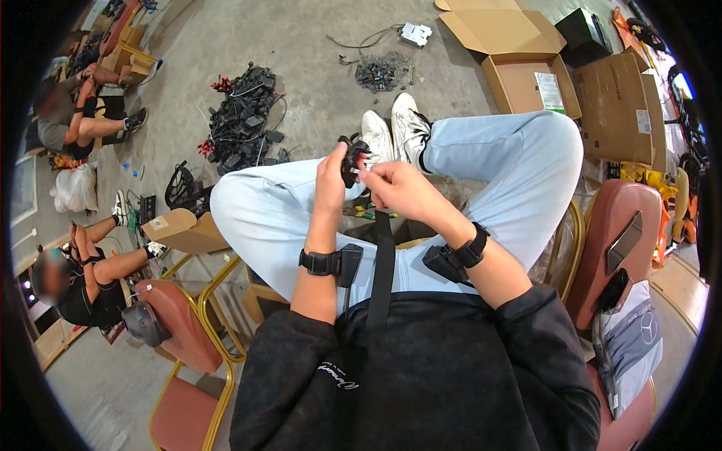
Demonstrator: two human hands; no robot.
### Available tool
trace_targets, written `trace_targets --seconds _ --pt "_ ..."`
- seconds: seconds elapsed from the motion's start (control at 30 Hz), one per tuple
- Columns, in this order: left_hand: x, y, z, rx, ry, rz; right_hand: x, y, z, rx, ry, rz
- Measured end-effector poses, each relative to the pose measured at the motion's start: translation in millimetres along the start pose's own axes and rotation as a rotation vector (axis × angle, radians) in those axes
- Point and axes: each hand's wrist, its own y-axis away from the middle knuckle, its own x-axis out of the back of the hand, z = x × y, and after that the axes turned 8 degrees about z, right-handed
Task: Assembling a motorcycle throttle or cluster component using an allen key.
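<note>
My left hand [329,180] is closed round a small black plastic part [350,161] with a reddish inside, held up above my lap. Close against its right side, my right hand [404,191] is closed in a pinch. A small pale bit shows by those fingertips, too small to name. Both forearms wear black straps with black boxes on them. Below the hands, several tools with yellow, green and red handles [370,209] lie between my legs, partly hidden by a hanging black strap [383,255].
On the floor ahead lie a heap of black parts and cables [244,116], a pile of small metal pieces [383,71] and a white box with a cable [415,34]. An open cardboard box [500,79] stands right. Red chairs [174,323] flank me; two people sit left.
</note>
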Motion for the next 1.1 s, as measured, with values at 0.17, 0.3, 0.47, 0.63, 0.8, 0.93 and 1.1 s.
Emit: trace_targets --seconds 0.17,0.3,0.47,0.63,0.8,0.93,1.1 --pt "11 -5 -2 0.103 0.326 0.051 -2 30 -16 0.266 0.227 -0.563" --pt "13 -5 -2 0.122 0.369 0.043 -14 58 -16 0.255 0.512 -0.737" --pt "16 -6 -5 0.132 0.366 0.059 -17 98 -12 0.391 0.839 -0.562" --pt "22 -1 -4 0.121 0.366 0.062 36 154 -41 0.353 1.092 -0.402" --pt "16 4 5 0.108 0.395 0.025 60 193 -21 0.329 0.929 -0.194" --pt "12 4 6 0.101 0.362 -0.004 48 174 -13 0.532 0.758 0.051" --pt "10 7 8 0.097 0.377 -0.01 35 152 19 0.742 0.896 -0.043"
